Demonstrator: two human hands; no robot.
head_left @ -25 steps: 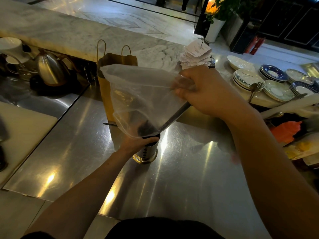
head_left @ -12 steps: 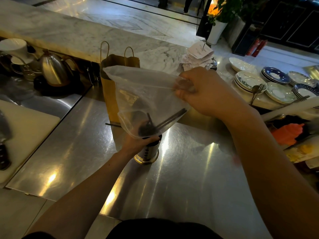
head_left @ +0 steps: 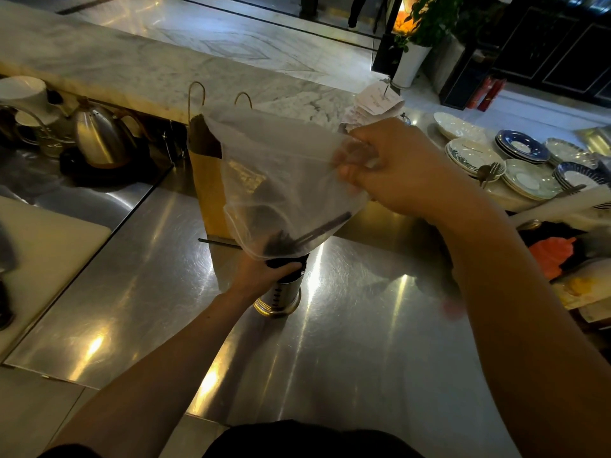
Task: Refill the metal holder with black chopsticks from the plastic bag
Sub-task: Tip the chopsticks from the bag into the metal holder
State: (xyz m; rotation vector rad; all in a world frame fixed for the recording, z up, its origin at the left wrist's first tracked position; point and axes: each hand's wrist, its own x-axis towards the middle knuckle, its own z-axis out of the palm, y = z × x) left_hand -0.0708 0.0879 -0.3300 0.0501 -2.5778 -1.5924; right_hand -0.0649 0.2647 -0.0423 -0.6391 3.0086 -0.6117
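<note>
A clear plastic bag (head_left: 281,166) hangs tilted over the metal holder (head_left: 281,295), which stands upright on the steel counter (head_left: 363,342). My right hand (head_left: 403,173) pinches the bag's upper right corner and holds it up. Black chopsticks (head_left: 317,231) lie slanted inside the bag, their lower ends bunched at the bottom corner right above the holder's mouth. My left hand (head_left: 261,276) wraps around the holder's top where the bag meets it. The holder's inside is hidden.
A brown paper bag (head_left: 208,193) stands just behind the plastic bag. One loose chopstick (head_left: 218,242) lies on the counter at its foot. A kettle (head_left: 99,140) sits back left, a white board (head_left: 39,252) left, stacked plates (head_left: 522,160) right.
The chopsticks in the bag have slid lower toward the holder's mouth, and the bag's bottom corner has sunk with them. Both hands keep their grip.
</note>
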